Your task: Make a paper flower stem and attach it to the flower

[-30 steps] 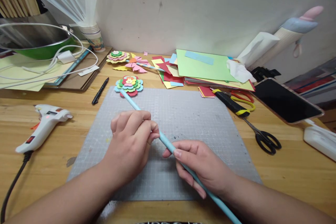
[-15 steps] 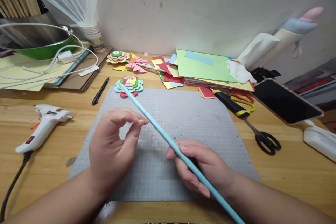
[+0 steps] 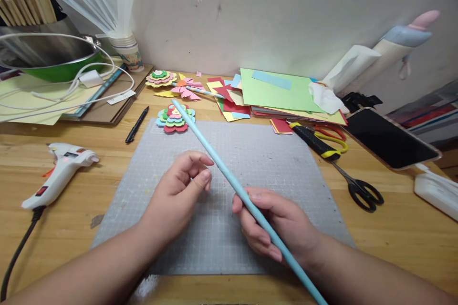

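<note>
My right hand (image 3: 275,224) is wrapped around a long light-blue paper stick (image 3: 229,178) that slants from the lower right up to the far left, its tip over a layered paper flower (image 3: 175,118). My left hand (image 3: 179,190) hovers just left of the stick above the grey cutting mat (image 3: 265,152), thumb and forefinger curled close together with nothing visible between them, just short of the stick.
A white glue gun (image 3: 57,171) lies at the left, a black pen (image 3: 137,124) beside the mat. Coloured paper sheets (image 3: 275,93), a utility knife (image 3: 315,140), scissors (image 3: 358,186) and a phone (image 3: 390,138) are at the right. More paper flowers (image 3: 171,81) lie behind.
My left hand let go of the stick, drew back left, then came closer again. My right hand swung the stick's far tip rightward and up, off the flower's left side.
</note>
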{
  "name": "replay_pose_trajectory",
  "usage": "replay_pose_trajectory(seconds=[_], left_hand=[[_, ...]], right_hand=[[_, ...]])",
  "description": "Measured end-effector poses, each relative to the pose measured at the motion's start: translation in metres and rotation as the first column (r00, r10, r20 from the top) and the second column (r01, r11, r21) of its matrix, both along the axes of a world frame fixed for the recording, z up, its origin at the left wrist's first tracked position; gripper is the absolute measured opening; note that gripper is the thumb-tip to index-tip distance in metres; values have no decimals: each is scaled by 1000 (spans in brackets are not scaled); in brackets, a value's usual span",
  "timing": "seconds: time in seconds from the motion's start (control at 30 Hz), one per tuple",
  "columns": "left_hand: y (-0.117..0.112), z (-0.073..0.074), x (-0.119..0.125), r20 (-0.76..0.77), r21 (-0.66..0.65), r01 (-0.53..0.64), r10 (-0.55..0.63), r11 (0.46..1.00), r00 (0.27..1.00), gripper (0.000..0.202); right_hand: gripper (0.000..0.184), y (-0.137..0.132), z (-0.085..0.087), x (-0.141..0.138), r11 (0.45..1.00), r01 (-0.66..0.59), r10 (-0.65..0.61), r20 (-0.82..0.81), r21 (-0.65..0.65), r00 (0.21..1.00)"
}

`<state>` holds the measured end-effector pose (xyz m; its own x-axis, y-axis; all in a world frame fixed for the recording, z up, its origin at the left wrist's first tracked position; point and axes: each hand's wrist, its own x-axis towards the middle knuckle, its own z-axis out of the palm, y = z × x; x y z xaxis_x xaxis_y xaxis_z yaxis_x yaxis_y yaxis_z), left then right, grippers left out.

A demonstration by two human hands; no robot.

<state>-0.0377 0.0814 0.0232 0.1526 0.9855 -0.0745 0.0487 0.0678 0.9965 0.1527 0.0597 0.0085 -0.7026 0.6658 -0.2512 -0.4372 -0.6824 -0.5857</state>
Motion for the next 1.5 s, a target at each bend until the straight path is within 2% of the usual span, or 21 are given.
replay_pose_trajectory(seconds=[0.13, 0.33, 0.47, 0.67, 0.83, 0.97, 1.07, 1.17, 1.33, 1.5], left_hand=[[0, 0, 1, 60, -109, 111, -105, 988, 993, 20], [1, 1, 0, -84, -80, 155, -161, 985, 983, 30], [-1, 4, -1, -122, -73, 160, -168, 984, 978, 30], [-2, 3, 0, -120, -62, 155, -161, 986, 980, 26], [0, 7, 1, -155, -88, 145, -158, 985, 975, 25], [0, 6, 2, -159, -104, 106, -122, 989, 980, 24], [1, 2, 2, -87, -119, 54, -65, 991, 994, 15], [1, -1, 3, -3, -120, 48, -49, 992, 999, 13], [1, -1, 3, -11, -130, 108, -110, 986, 994, 21], [1, 1, 3, -60, -160, 110, -121, 981, 991, 19]], right_hand=[[24, -3, 0, -2, 989, 36, -60, 165, 143, 984], [24, -8, 2, -3, 964, 5, -119, 413, 267, 903], [26, -9, 4, -3, 946, -19, -154, 501, 323, 852], [28, -10, 6, -6, 944, -8, -185, 547, 331, 816], [29, -6, 6, -6, 943, 120, -285, 569, 309, 772], [27, -2, 4, -3, 962, 132, -236, 484, 239, 842], [26, -3, 3, -3, 980, 90, -155, 395, 178, 905], [27, -5, 3, -3, 981, 55, -126, 392, 189, 911], [28, -8, 5, -5, 949, -11, -172, 545, 315, 821], [20, -10, 7, -4, 842, -118, -320, 663, 527, 676]])
